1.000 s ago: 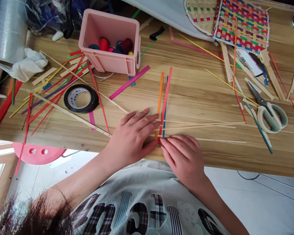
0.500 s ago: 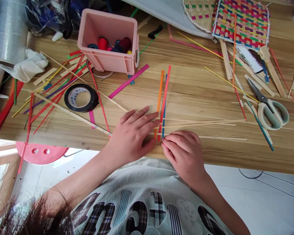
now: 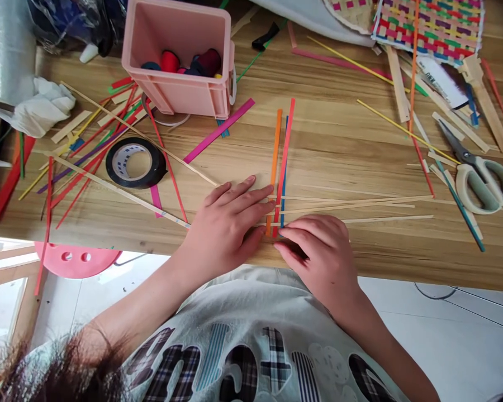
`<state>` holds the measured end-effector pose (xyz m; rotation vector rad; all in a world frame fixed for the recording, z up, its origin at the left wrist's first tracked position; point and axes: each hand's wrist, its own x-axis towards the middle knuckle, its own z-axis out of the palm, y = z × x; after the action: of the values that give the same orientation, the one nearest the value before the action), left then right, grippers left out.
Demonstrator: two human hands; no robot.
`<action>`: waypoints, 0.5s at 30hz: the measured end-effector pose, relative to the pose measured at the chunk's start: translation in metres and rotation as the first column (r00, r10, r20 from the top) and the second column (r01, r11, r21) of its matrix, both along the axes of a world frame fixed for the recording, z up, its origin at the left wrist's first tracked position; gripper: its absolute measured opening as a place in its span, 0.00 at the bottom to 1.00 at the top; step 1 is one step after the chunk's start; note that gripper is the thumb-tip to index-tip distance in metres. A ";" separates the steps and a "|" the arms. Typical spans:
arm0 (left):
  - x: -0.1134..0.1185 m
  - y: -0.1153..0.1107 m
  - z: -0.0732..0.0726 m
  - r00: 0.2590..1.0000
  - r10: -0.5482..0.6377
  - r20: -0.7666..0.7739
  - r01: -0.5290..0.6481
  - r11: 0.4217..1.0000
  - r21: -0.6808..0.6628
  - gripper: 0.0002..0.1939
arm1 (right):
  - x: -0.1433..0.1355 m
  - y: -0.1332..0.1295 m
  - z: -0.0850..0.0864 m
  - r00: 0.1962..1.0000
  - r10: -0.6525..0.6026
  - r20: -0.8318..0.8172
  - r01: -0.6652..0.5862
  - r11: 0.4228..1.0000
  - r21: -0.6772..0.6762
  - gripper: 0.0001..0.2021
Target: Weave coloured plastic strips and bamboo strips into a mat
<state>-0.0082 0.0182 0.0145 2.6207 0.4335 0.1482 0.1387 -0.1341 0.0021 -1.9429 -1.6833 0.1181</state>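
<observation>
My left hand (image 3: 230, 226) lies flat with its fingers spread. Its fingertips press on several pale thin strips (image 3: 373, 202) running sideways and touch the lower part of an orange strip (image 3: 276, 148). Beside that, a red strip (image 3: 288, 137) and a blue strip (image 3: 283, 209) stand roughly upright across the pale ones, close together. My right hand (image 3: 324, 251) rests at the table's front edge, with the index fingertip at the blue strip's lower end and the thumb apart below it. The other right fingers are curled, and the pale strips pass partly beneath both hands.
A pink bin (image 3: 180, 92) with thread spools stands behind. Black tape (image 3: 155, 173) and loose coloured strips (image 3: 96, 153) lie left. Scissors (image 3: 471, 162), a white tube (image 3: 442, 81) and woven pieces (image 3: 430, 25) are on the right. A magenta strip (image 3: 220, 131) lies behind my left hand.
My right thumb and index finger have parted at the blue strip's lower end, where they were together. My left hand stays on the strips. The whole view has shifted slightly.
</observation>
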 end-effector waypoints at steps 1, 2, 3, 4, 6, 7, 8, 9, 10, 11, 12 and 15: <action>0.000 0.000 0.000 1.000 0.006 0.000 -0.006 1.000 0.004 0.19 | -0.001 0.001 0.000 1.000 -0.005 -0.005 0.005 1.000 -0.006 0.04; 0.001 -0.001 0.000 1.000 0.009 0.000 -0.009 1.000 0.006 0.19 | -0.002 0.001 0.000 1.000 -0.014 -0.009 0.013 1.000 -0.011 0.03; 0.001 -0.001 0.000 1.000 0.008 0.000 -0.008 1.000 0.007 0.19 | -0.003 0.002 0.000 1.000 -0.027 -0.011 0.026 1.000 -0.013 0.03; 0.001 -0.002 0.000 1.000 0.006 0.001 -0.006 1.000 0.006 0.19 | -0.004 0.003 0.000 0.999 -0.042 -0.011 0.042 0.999 -0.014 0.03; 0.001 -0.002 0.001 1.000 0.005 0.001 -0.005 1.000 0.002 0.19 | -0.006 0.005 0.000 0.997 -0.071 -0.005 0.070 0.997 -0.012 0.03; 0.001 -0.002 0.001 1.000 0.006 0.001 -0.006 1.000 -0.001 0.19 | -0.006 0.006 0.000 0.997 -0.078 0.001 0.078 0.997 -0.013 0.03; 0.001 -0.002 0.001 1.000 0.008 0.003 -0.008 1.000 -0.003 0.19 | -0.007 0.006 0.000 0.997 -0.082 0.008 0.082 0.997 -0.011 0.04; 0.001 -0.002 0.001 1.000 0.009 0.003 -0.009 1.000 -0.003 0.20 | -0.007 0.006 -0.001 0.996 -0.083 0.016 0.083 0.997 -0.009 0.04; 0.001 -0.002 0.001 1.000 0.011 0.003 -0.011 1.000 -0.003 0.20 | -0.007 0.006 -0.001 0.996 -0.082 0.024 0.082 0.997 -0.007 0.04; 0.001 -0.002 0.000 1.000 0.011 0.003 -0.011 1.000 -0.002 0.20 | -0.007 0.006 -0.001 0.996 -0.081 0.031 0.081 0.997 -0.006 0.03; 0.001 -0.002 0.000 1.000 0.011 0.003 -0.011 1.000 0.001 0.19 | -0.007 0.006 -0.001 0.996 -0.081 0.037 0.082 0.997 -0.004 0.03; 0.001 -0.002 0.000 1.000 0.009 0.000 -0.009 1.000 0.007 0.18 | -0.008 0.006 -0.001 0.996 -0.080 0.045 0.081 0.997 -0.006 0.03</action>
<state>-0.0070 0.0167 0.0144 2.6259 0.4459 0.1535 0.1306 -0.1282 0.0009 -2.0299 -1.6326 0.0508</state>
